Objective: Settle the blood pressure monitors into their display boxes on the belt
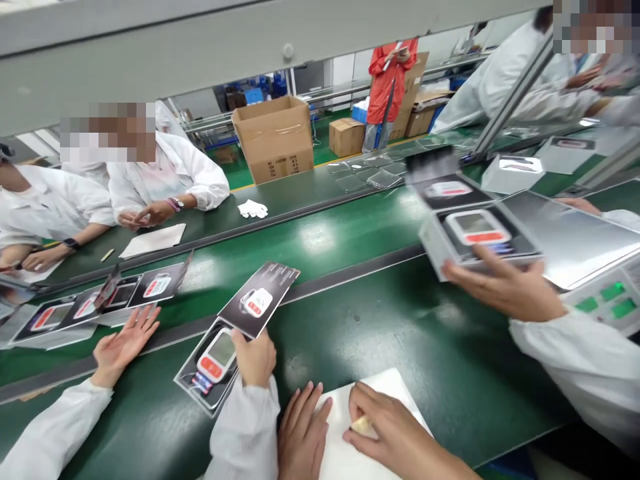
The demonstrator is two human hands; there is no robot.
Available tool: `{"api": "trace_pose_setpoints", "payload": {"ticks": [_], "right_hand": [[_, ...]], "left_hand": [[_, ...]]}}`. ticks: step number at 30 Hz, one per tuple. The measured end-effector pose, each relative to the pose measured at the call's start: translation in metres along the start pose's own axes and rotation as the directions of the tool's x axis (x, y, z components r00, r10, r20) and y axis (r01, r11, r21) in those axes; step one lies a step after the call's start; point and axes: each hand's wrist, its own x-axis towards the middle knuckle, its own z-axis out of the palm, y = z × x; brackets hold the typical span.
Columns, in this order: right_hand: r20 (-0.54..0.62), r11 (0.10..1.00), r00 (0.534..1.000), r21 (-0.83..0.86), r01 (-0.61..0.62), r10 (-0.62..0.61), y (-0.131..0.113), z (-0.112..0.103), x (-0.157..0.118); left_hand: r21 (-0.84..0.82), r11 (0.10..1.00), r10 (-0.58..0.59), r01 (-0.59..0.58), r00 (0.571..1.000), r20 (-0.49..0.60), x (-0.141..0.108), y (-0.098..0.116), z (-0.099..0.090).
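Note:
My left hand (303,430) lies flat on the dark green belt, its fingertips at the edge of a white paper sheet (383,393). My right hand (395,427) rests on that sheet, its fingers pinching a small pale yellowish item (361,425) whose kind I cannot tell. Just left of my hands, a co-worker's white-sleeved hand (255,360) holds down an open black package (260,300) with a white and red digital device (215,363). Another co-worker's hand (500,287) at the right lifts a similar package (475,230).
Several black packages (157,285) lie at the left of the belt, beside a co-worker's open hand (125,340). A machine with green lit buttons (600,297) stands at the right. Across the line sit co-workers in white coats, with white gloves (253,209), clear plastic sheets (367,170) and a cardboard carton (273,140).

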Motion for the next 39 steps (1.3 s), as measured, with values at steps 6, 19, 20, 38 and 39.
{"api": "trace_pose_setpoints", "payload": {"ticks": [6, 19, 20, 38, 39], "right_hand": [[-0.114, 0.905, 0.992, 0.425, -0.002, 0.055, 0.007, -0.054, -0.018], [-0.510, 0.999, 0.859, -0.010, 0.047, -0.046, 0.078, -0.120, -0.023], [-0.495, 0.998, 0.867, -0.024, 0.056, -0.060, 0.078, -0.122, -0.020], [-0.418, 0.983, 0.893, -0.145, 0.114, -0.166, 0.067, -0.081, -0.003], [-0.417, 0.991, 0.901, -0.109, 0.082, -0.120, 0.066, -0.079, -0.003]], "left_hand": [[-0.099, 0.990, -0.102, 0.103, 0.995, 0.015, 0.029, 0.016, -0.002], [-0.284, 0.948, -0.138, 0.141, 0.990, 0.030, 0.181, 0.058, 0.023], [-0.300, 0.944, -0.132, 0.137, 0.991, 0.038, 0.180, 0.054, 0.022], [-0.313, 0.947, -0.149, 0.076, 0.965, -0.216, 0.175, 0.039, 0.041], [-0.285, 0.956, -0.141, 0.074, 0.965, -0.219, 0.170, 0.035, 0.039]]}}
